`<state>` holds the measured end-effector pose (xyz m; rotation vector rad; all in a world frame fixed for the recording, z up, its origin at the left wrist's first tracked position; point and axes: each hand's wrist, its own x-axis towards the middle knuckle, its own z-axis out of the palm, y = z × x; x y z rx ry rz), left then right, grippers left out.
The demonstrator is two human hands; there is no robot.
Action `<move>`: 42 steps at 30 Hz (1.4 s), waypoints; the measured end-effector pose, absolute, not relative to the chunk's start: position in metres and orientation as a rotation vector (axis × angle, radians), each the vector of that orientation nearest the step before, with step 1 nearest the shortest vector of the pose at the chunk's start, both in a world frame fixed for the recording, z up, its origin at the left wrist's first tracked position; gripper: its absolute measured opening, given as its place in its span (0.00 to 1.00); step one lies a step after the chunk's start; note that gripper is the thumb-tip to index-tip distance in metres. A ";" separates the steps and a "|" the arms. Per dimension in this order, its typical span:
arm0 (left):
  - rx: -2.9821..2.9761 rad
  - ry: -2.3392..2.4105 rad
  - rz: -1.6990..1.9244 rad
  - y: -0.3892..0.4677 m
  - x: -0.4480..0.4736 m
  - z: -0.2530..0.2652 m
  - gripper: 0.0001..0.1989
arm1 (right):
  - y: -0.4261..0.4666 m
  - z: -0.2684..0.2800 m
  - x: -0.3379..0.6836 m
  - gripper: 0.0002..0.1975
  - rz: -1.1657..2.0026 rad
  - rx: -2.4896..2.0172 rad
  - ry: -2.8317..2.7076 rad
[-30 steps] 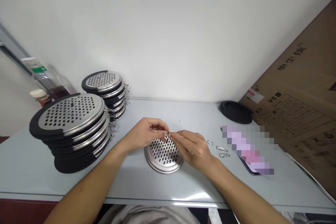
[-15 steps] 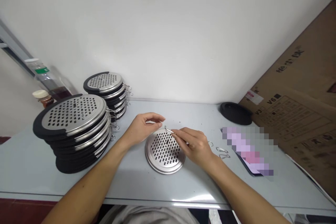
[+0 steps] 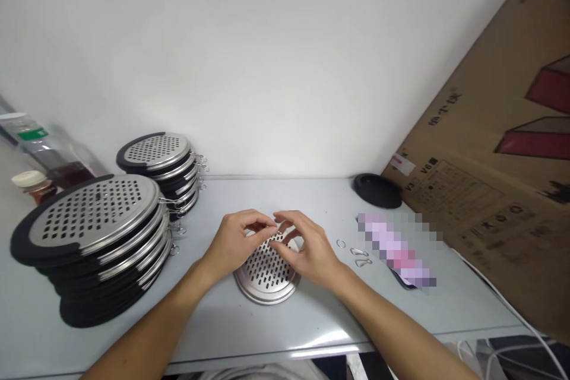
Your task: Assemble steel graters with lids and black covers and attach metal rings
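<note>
Our fingertips (image 3: 272,230) meet over the far edge of the perforated metal disc (image 3: 266,273), thumb and forefinger of each hand pinched together on a small metal clip (image 3: 279,232) that is mostly hidden between them. Our left hand (image 3: 236,240) comes in from the left and our right hand (image 3: 307,249) from the right, both resting partly over the disc, which lies flat on the grey table (image 3: 249,320) just in front of us. To the right of our right hand lie a loose ring (image 3: 341,243) and two more clips (image 3: 360,256), near but not touching it. Beyond them sits a black round lid (image 3: 377,190). On the left stand two stacks of finished discs with black rims, the nearer stack (image 3: 95,237) larger in view, the farther stack (image 3: 162,166) against the wall.
</note>
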<state>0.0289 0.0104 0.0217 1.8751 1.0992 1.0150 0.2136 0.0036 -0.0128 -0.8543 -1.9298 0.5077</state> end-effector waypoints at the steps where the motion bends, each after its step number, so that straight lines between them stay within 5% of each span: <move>1: 1.928 1.111 1.019 0.009 0.030 0.021 0.05 | 0.003 -0.012 0.214 0.23 0.570 -0.849 -1.948; 16: 2.242 1.162 1.163 0.008 0.039 0.005 0.08 | 0.016 -0.015 0.222 0.20 0.374 -0.866 -2.158; 20: 2.305 1.260 1.043 0.014 0.032 0.002 0.15 | 0.045 0.000 0.259 0.17 0.318 -1.319 -1.928; 22: 2.356 1.309 0.955 0.017 0.029 -0.002 0.13 | 0.067 0.010 0.295 0.14 0.209 -1.827 -1.758; 29: 2.405 1.327 0.812 0.017 0.030 -0.008 0.12 | 0.104 0.007 0.431 0.15 0.152 -2.487 -1.326; 42: 2.401 1.349 0.809 0.023 0.025 -0.010 0.12 | 0.122 -0.010 0.457 0.26 0.181 -2.535 -1.262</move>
